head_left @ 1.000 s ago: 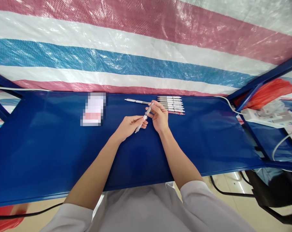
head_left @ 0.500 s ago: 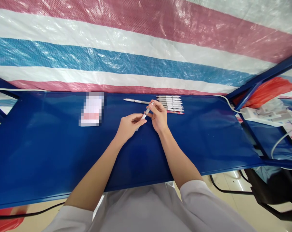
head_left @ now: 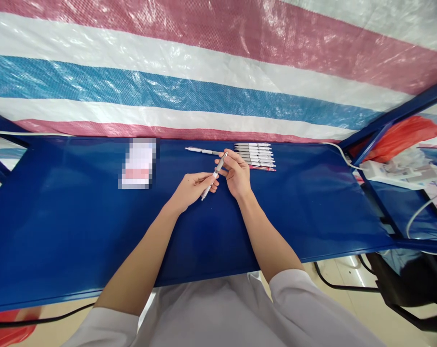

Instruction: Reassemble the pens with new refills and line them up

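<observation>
Both my hands hold one white pen (head_left: 213, 177) above the blue table (head_left: 77, 217), slanted from lower left to upper right. My left hand (head_left: 193, 189) pinches its lower part with closed fingers. My right hand (head_left: 236, 174) grips its upper end with closed fingers. Just behind my right hand lies a neat row of several white pens (head_left: 256, 154). A single pen (head_left: 203, 151) lies apart, left of that row.
A blurred white and pink card (head_left: 138, 163) lies at the back left of the table. A striped tarp (head_left: 204, 72) hangs behind. To the right are a white cable (head_left: 343, 156), a power strip (head_left: 392, 173) and a red bag (head_left: 402, 135).
My left hand turned so the pen's lower end shows again below my fingers. The pen stays between both hands; the pens on the table have not moved.
</observation>
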Motion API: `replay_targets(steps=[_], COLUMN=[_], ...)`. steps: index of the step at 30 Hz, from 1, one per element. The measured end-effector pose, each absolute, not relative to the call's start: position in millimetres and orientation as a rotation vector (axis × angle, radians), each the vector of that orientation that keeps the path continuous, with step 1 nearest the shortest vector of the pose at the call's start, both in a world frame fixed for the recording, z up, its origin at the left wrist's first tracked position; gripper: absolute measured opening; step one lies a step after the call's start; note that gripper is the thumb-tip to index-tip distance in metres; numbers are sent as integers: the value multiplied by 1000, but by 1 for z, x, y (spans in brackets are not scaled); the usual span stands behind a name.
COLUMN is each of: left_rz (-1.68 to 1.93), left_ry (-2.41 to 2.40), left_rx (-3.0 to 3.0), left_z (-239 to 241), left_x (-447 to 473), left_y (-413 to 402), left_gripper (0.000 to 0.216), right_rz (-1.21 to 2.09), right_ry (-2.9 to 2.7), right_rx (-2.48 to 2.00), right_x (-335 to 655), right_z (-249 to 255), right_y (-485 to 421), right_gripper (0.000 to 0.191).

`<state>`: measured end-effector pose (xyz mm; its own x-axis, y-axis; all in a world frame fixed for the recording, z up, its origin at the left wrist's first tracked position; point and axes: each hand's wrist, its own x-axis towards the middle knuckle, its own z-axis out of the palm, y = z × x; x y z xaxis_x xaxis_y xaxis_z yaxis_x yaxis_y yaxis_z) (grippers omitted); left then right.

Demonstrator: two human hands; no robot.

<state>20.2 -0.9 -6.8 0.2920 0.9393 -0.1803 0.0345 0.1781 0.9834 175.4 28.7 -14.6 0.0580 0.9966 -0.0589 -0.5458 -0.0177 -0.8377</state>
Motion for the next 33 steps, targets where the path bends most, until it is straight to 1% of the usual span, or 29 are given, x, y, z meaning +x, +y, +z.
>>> replay_targets(steps=[6,12,16,20,25,28,33], left_rz=[995,1074,1068,1016,921,883,954], left_ry=[1153,1186,1225,1266,1140,1084,1165], left_rx=[1275,1349,1416,1431,1296,1212,1274], left_z=[-9,-11,-13,-12,-6,-4,-6], left_x=[24,29,28,22,17,18,21], left_y=[-1,-3,-3,0,1,0,-1], left_gripper=[39,34,31,31,37,39,40], right_rz=[1366,1319,1310,1310,1346,1366,1368], right_ry=[-714,-701,-686,-702,-696,-669,-671], right_rx=[-861,-912,-925,-954,-908,-854,-888], right_x=[175,175,175,174,174,175,175], right_z=[-16,-16,-17,-17,-15,-14,-15], right_y=[28,29,30,31,29,28,28], right_gripper=[30,28,27,30,32,29,27])
